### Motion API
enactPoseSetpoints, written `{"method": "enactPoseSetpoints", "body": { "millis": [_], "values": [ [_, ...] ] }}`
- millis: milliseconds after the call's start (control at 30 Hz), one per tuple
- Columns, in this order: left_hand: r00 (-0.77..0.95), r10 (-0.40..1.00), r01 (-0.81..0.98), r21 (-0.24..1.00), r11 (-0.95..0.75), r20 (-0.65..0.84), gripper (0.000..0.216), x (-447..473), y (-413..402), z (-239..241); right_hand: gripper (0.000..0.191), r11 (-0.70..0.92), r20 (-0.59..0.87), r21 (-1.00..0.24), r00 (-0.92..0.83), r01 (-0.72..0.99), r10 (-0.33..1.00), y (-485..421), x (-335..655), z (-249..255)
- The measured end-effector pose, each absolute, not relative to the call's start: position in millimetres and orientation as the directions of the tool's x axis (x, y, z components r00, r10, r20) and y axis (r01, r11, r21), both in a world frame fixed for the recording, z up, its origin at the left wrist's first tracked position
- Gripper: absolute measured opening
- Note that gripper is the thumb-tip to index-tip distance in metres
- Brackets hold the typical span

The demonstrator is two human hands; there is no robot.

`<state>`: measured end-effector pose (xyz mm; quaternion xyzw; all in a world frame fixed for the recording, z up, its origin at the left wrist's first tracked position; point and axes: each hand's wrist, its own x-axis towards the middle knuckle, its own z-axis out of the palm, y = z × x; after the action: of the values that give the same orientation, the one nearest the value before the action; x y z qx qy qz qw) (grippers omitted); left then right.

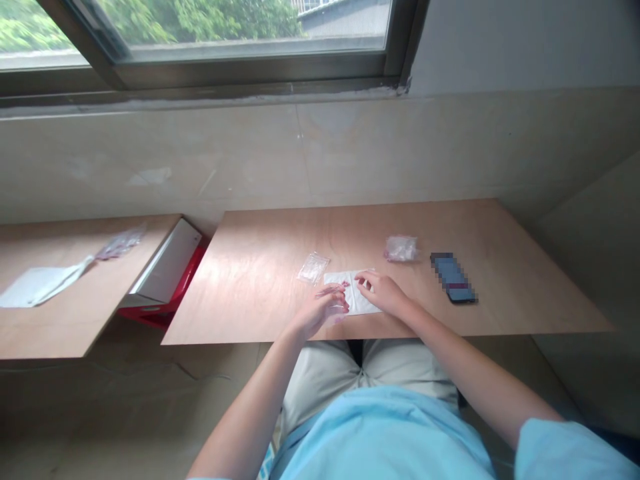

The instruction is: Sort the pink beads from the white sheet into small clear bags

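A white cloth or paper sheet (357,301) lies near the front edge of the wooden table (260,267). My left hand (324,311) rests at its left edge, fingers curled in a pinch on small pinkish bits I cannot make out. My right hand (383,291) lies on the sheet's right part, fingers pinched together on something tiny. A small clear plastic bag (313,267) lies just left of the sheet. Another clear bag holding pinkish pieces (401,248) sits behind my right hand.
A dark phone (453,277) lies to the right of my hands. A second wooden table (75,280) stands at the left with a white sheet (35,285) and a clear bag (120,243). A white and red box (167,270) sits between the tables. A window runs above.
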<state>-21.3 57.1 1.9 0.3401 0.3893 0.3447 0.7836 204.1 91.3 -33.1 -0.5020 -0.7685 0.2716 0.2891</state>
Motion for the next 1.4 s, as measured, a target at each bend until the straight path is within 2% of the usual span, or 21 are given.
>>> {"method": "enactPoseSetpoints", "body": {
  "millis": [200, 333, 500, 667, 900, 1100, 1267, 1400],
  "values": [
    [0.398, 0.837, -0.303, 0.808, 0.506, -0.375, 0.029, -25.5, 59.1, -5.4, 0.04, 0.456, 0.19, -0.572, -0.43, 0.682, 0.882, 81.5, 198.1, -68.2],
    [0.381, 0.84, -0.271, 0.822, 0.501, -0.387, 0.027, -26.1, 58.8, -5.0, 0.045, 0.485, 0.204, -0.516, -0.448, 0.706, 0.87, 77.6, 196.0, -73.9],
    [0.349, 0.852, -0.272, 0.829, 0.489, -0.389, 0.029, -24.5, 58.3, -5.3, 0.034, 0.457, 0.209, -0.515, -0.411, 0.725, 0.887, 77.5, 194.5, -77.9],
    [0.385, 0.844, -0.274, 0.828, 0.49, -0.372, 0.031, -23.2, 57.2, -5.0, 0.041, 0.431, 0.201, -0.496, -0.383, 0.754, 0.902, 77.0, 191.8, -79.0],
    [0.39, 0.842, -0.275, 0.825, 0.493, -0.374, 0.033, -21.5, 56.6, -5.0, 0.028, 0.385, 0.206, -0.536, -0.325, 0.752, 0.923, 77.6, 190.6, -76.3],
    [0.391, 0.837, -0.271, 0.821, 0.502, -0.383, 0.035, -21.2, 56.7, -5.5, 0.017, 0.389, 0.189, -0.495, -0.34, 0.777, 0.921, 76.8, 187.1, -75.5],
    [0.35, 0.849, -0.219, 0.846, 0.486, -0.397, 0.037, -23.7, 58.0, -11.0, 0.022, 0.406, 0.18, -0.5, -0.366, 0.765, 0.913, 73.2, 185.0, -71.4],
    [0.329, 0.869, -0.179, 0.879, 0.442, -0.37, 0.037, -24.5, 59.1, -16.1, 0.015, 0.397, 0.156, -0.536, -0.375, 0.745, 0.914, 73.1, 184.8, -68.1]
  ]
}}
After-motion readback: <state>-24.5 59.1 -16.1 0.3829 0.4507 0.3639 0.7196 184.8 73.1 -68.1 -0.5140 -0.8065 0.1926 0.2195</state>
